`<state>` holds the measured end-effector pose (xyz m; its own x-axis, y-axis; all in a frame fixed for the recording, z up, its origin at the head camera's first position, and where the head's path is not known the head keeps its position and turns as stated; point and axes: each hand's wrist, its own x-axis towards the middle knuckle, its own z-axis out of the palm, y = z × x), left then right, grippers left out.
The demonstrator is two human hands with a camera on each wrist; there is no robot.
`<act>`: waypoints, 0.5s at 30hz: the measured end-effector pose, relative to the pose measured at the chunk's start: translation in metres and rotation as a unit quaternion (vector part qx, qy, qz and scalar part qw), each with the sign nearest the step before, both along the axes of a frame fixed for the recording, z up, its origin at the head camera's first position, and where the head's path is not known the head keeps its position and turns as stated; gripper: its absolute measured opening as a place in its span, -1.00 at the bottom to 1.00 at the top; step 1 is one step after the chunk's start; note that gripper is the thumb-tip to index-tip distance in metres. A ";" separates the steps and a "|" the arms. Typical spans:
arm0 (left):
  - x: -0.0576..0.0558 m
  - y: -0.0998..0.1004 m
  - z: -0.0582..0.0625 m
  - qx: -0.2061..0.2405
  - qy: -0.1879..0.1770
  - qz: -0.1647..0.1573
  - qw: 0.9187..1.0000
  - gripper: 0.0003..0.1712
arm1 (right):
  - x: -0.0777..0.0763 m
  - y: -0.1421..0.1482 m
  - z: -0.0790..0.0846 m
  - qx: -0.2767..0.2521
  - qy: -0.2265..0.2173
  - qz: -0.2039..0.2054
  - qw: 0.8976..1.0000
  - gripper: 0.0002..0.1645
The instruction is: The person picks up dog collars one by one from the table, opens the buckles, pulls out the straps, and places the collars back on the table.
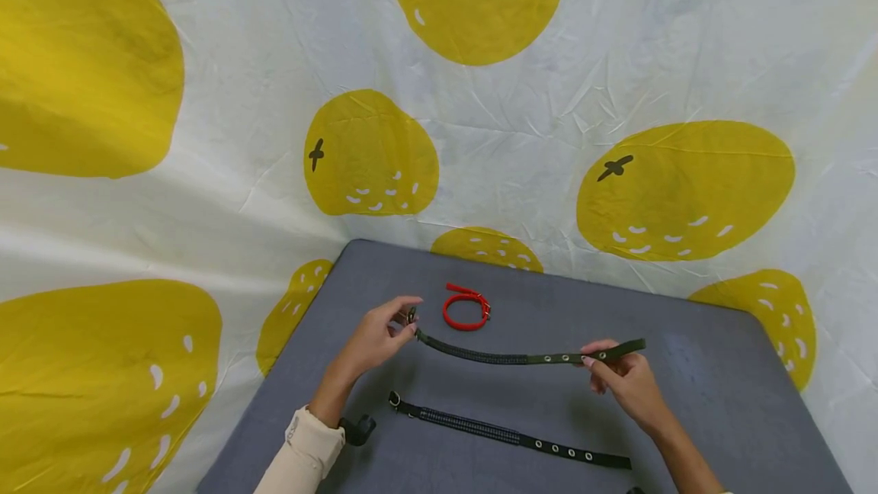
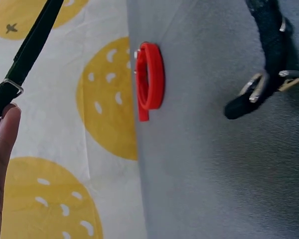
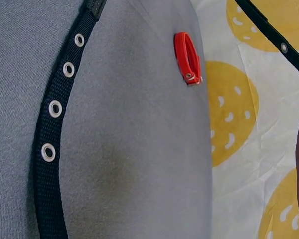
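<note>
A dark green collar (image 1: 480,357) with metal eyelets is stretched above the table between both hands. My left hand (image 1: 376,338) pinches its buckle end, where a metal ring shows in the left wrist view beside the fingers (image 2: 6,134). Toward the eyelet end, my right hand (image 1: 627,380) grips the strap between thumb and fingers, and the tip sticks out past them. Below it, a black collar (image 1: 473,427) lies laid out lengthwise on the table, buckle to the left and eyelets (image 3: 55,108) to the right. Behind the held strap, a red collar (image 1: 466,312) is fastened into a loop.
The grey table (image 1: 549,296) meets a white cloth (image 1: 507,113) printed with yellow fruit at its back and left edges. A dark object (image 1: 358,430) sits by the left wrist, and part of another dark thing (image 1: 636,490) shows at the bottom edge.
</note>
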<state>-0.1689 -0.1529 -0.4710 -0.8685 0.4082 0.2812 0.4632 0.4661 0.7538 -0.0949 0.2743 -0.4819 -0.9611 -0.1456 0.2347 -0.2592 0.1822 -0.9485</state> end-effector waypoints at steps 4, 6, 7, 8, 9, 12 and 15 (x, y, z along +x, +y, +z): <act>0.000 -0.002 -0.007 -0.006 -0.010 -0.007 1.000 -0.59 | 0.000 0.003 -0.004 0.002 -0.003 0.008 1.000 -0.84; -0.001 -0.003 -0.011 -0.007 -0.010 -0.008 1.000 -0.62 | -0.001 0.005 -0.006 0.005 -0.004 0.011 1.000 -0.85; -0.002 -0.003 -0.013 -0.010 -0.011 -0.007 1.000 -0.64 | -0.001 0.005 -0.007 0.008 -0.005 0.011 1.000 -0.85; -0.002 -0.003 -0.015 -0.009 -0.014 -0.008 1.000 -0.66 | -0.001 0.006 -0.008 0.013 -0.008 0.011 1.000 -0.85; -0.002 -0.004 -0.017 -0.008 -0.017 -0.009 1.000 -0.68 | -0.001 0.007 -0.009 0.020 -0.012 0.010 1.000 -0.86; -0.003 -0.005 -0.022 -0.010 -0.032 -0.012 0.999 -0.71 | 0.001 0.010 -0.013 0.047 -0.032 0.006 0.998 -0.84; -0.004 -0.007 -0.029 -0.018 -0.041 -0.017 0.999 -0.70 | 0.002 0.013 -0.017 0.068 -0.058 0.008 0.996 -0.80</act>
<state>-0.1729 -0.1599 -0.5002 -0.8732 0.4471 0.1938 0.4164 0.4778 0.7735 -0.0928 0.2870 -0.4987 -0.9777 -0.1846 0.0997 -0.1539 0.3080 -0.9388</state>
